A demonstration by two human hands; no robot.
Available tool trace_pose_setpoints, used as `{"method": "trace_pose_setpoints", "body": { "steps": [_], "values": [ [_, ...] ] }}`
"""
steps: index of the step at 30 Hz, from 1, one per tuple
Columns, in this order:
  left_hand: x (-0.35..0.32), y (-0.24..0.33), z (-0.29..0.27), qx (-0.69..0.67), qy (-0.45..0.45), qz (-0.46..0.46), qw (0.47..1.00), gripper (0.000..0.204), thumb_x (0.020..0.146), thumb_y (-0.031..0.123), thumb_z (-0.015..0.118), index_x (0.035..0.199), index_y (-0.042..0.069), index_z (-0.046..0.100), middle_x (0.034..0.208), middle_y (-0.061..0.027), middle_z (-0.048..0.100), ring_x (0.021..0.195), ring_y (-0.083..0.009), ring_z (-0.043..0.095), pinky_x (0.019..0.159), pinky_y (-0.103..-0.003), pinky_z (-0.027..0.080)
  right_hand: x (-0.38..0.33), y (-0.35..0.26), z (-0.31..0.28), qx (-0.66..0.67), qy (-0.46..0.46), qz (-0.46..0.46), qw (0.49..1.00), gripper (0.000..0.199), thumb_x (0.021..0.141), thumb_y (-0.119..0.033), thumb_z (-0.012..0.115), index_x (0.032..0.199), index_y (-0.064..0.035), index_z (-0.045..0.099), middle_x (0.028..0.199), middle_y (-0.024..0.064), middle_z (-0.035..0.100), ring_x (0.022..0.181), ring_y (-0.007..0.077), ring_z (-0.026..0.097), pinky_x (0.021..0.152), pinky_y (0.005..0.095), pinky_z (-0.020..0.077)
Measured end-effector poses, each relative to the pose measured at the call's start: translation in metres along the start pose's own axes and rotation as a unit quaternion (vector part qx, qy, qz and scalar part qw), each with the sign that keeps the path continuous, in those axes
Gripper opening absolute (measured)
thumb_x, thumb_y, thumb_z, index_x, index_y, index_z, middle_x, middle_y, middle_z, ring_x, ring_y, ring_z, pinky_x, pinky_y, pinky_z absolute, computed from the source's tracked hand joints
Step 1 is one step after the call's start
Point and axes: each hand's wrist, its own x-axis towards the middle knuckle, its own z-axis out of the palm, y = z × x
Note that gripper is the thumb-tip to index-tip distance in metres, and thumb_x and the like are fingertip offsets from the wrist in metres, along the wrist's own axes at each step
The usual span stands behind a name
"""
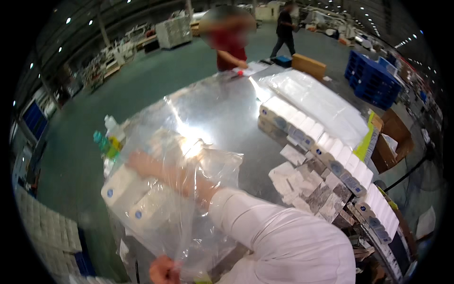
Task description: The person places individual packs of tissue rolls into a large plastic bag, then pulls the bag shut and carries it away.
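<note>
At bottom, the tightly curled left hand (164, 270) grips the clear bag (194, 232).

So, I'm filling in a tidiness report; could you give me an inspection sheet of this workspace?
Surface: shiny metal table, with bright glare.
Job's things: clear bag, two white packs showing through it; a row of packs at right.
Clutter: jumbled white pieces beside the row; plastic sheets beyond; bottles at left.
Hands: right hand shows through the film by the packs, grip unclear; left hand curled at the bag's lower edge, seemingly gripping it.
Cables: nothing seen.
Surroundings: co-worker in red across the table; blue pallets and cardboard box at right.
</note>
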Motion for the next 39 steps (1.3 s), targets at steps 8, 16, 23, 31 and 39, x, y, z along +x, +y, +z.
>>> {"method": "trace_pose_setpoints", "body": {
  "steps": [8, 16, 23, 31, 39],
  "values": [
    [0.020, 0.005, 0.064, 0.352, -0.277, -0.059, 0.892, 0.018, 0.084, 0.020, 0.048, 0.091, 0.007, 0.059, 0.081, -0.0179, 0.058, 0.075, -0.0362, 0.055, 0.063, -0.044, 0.043, -0.251, 0.028, 0.014, -0.318, 0.017, 0.318, 0.893, 0.059, 0.077, -0.033, 0.054, 0.124, -0.0042, 0.035, 0.124, 0.0157, 0.039, 0.114, 0.0305, 0.036, 0.096, 0.0445, 0.0286],
    [0.066, 0.068, 0.230, -0.110, -0.321, 0.030, 0.940, 0.035, 0.070, -0.001, 0.048, 0.104, 0.002, 0.054, 0.105, -0.0167, 0.055, 0.103, -0.0335, 0.050, 0.089, -0.039, 0.039, -0.379, 0.058, -0.048, 0.206, 0.211, 0.712, 0.638, 0.087, 0.063, -0.029, 0.074, 0.127, 0.0066, 0.026, 0.125, 0.0260, 0.035, 0.109, 0.0333, 0.043, 0.094, 0.0385, 0.0334],
    [0.110, -0.235, 0.223, 0.376, 0.086, 0.050, 0.921, 0.035, 0.078, 0.017, 0.048, 0.107, -0.001, 0.052, 0.105, -0.0200, 0.054, 0.100, -0.0345, 0.049, 0.084, -0.040, 0.040, -0.347, 0.042, -0.001, 0.462, 0.092, 0.742, 0.477, 0.027, 0.083, -0.027, 0.049, 0.070, -0.0042, 0.055, 0.058, 0.0098, 0.048, 0.048, 0.0195, 0.048, 0.042, 0.0364, 0.0379],
    [0.204, -0.254, 0.237, 0.293, -0.038, -0.082, 0.952, 0.038, 0.079, 0.026, 0.057, 0.110, 0.005, 0.052, 0.102, -0.0122, 0.058, 0.094, -0.0278, 0.055, 0.081, -0.037, 0.043, -0.458, -0.031, -0.053, 0.428, 0.074, 0.632, 0.642, 0.020, 0.084, -0.007, 0.041, 0.066, -0.0021, 0.050, 0.048, 0.0051, 0.048, 0.041, 0.0113, 0.046, 0.038, 0.0266, 0.0363],
    [0.215, -0.238, 0.169, 0.347, -0.142, -0.122, 0.919, 0.036, 0.083, 0.015, 0.053, 0.116, 0.005, 0.046, 0.113, -0.0115, 0.051, 0.100, -0.0234, 0.051, 0.083, -0.035, 0.042, -0.507, -0.005, -0.166, 0.505, -0.096, 0.576, 0.636, 0.033, 0.082, -0.011, 0.050, 0.113, -0.0009, 0.049, 0.085, 0.0072, 0.058, 0.066, 0.0124, 0.056, 0.061, 0.0251, 0.0456]
  ]
}}
